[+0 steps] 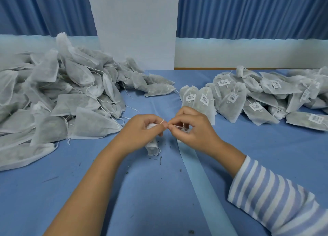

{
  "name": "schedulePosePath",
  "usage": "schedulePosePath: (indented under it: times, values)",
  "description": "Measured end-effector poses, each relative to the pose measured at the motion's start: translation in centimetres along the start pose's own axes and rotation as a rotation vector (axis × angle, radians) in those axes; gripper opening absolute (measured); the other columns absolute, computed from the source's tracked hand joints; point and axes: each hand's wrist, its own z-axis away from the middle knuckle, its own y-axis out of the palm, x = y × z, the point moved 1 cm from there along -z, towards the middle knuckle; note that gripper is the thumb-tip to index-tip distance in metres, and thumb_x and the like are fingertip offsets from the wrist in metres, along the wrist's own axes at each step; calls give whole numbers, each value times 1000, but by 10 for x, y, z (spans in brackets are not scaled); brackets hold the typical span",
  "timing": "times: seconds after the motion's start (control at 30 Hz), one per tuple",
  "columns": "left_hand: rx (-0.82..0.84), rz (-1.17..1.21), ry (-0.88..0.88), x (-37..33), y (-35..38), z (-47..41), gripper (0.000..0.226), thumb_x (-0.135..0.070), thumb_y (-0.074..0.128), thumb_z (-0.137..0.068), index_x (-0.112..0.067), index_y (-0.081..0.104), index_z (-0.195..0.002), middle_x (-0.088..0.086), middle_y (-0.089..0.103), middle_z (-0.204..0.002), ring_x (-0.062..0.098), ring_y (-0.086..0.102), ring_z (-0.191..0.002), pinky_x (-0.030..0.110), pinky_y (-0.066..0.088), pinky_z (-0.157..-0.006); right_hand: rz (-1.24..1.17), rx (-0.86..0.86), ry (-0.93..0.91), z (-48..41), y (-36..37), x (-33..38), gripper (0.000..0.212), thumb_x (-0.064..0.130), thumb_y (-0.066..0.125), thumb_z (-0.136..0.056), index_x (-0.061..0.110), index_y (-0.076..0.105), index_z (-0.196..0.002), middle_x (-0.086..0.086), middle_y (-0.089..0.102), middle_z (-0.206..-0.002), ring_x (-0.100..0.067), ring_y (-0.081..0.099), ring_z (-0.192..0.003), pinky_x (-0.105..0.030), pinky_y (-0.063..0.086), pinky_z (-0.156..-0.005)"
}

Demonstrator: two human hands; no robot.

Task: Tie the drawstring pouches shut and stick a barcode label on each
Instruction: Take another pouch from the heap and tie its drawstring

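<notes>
Gripping pouch [152, 147] in left hand [140, 129] | pinching its string [178, 127] with right hand [193, 131], just right of pouch top

Pouches [53, 97]: thin white non-woven cloth, matt, faintly see-through.
String [178, 126]: fine white thread, matt.
Labels [232, 96]: smooth white paper, black print.
Surface [150, 191]: blue cloth, matt, flecked with dry crumbs.
Strip [204, 182]: pale blue, smooth, slight sheen.
Curtains [248, 11]: blue pleated cloth.
Sleeve [266, 196]: soft striped knit.

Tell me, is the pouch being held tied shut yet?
Cannot tell: the neck of the pouch is mostly hidden in the left hand; both it and the right hand pinch the drawstring.
</notes>
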Motion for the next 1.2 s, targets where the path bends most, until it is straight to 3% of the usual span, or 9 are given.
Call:
schedulePosePath:
  times: [0.2,0.33,0.47,0.67,0.77,0.93,1.03,1.1,1.2]
  values:
    - [140,-39,-42,-2,-6,4,21,-26,64,-93,-27,74,-74,-11,64,-61,0,49,-52,9,36,-50,57,-64,-66,-3,-4,1,6,14,73,-85,13,76,-89,4,57,-84,-3,55,-78,-18,44,-72]
    - [217,162,-28,-10,1,6,23,-34,59,-89,-29,73,-72,-8,60,-63,8,50,-63,12,38,-59,-105,26,163,-4,-4,1,11,17,71,-88,25,75,-94,8,60,-94,-4,58,-91,-17,43,-86]
    - [147,377,-57,-8,4,3,31,-18,53,-99,-24,75,-78,-2,63,-71,11,53,-63,20,44,-67,-117,14,334,-5,-5,2,30,16,70,-88,34,63,-110,6,58,-111,-4,56,-102,-21,44,-91]
    - [98,489,-82,-4,4,-1,29,-13,51,-98,-16,71,-78,4,67,-74,13,52,-57,19,47,-61,-285,-44,332,-8,-12,13,24,0,67,-86,23,67,-80,0,66,-79,-7,58,-74,-16,45,-68]
    - [109,487,-75,-2,6,-2,26,-13,51,-98,-13,67,-77,6,67,-75,14,52,-59,21,48,-64,-321,72,340,-8,-9,14,15,4,68,-88,18,73,-88,-10,70,-83,-10,58,-73,-17,43,-65]
    - [128,484,-81,-2,6,-2,19,-25,57,-88,-11,65,-79,7,67,-76,14,53,-61,22,49,-65,-423,172,418,-7,-8,14,8,7,66,-91,8,74,-89,2,71,-79,-4,58,-68,-14,43,-64]
    - [60,435,-109,0,6,-3,20,-22,57,-95,-11,68,-82,3,72,-80,12,54,-61,20,47,-61,-400,145,442,-7,-9,16,16,5,65,-90,14,69,-77,7,65,-70,-2,52,-60,-13,40,-60]
    - [-39,397,-134,1,6,-4,20,-22,58,-96,-14,73,-83,-3,74,-82,11,55,-61,18,45,-58,-399,96,484,-9,-10,16,21,5,63,-90,17,66,-73,2,61,-70,-11,50,-66,-23,40,-63]
    - [-130,342,-147,2,6,-5,16,-27,68,-90,-28,78,-77,-11,75,-88,5,60,-75,20,44,-67,-515,57,563,-10,-9,16,26,4,59,-91,19,65,-70,-4,69,-80,-16,53,-74,-23,43,-63]
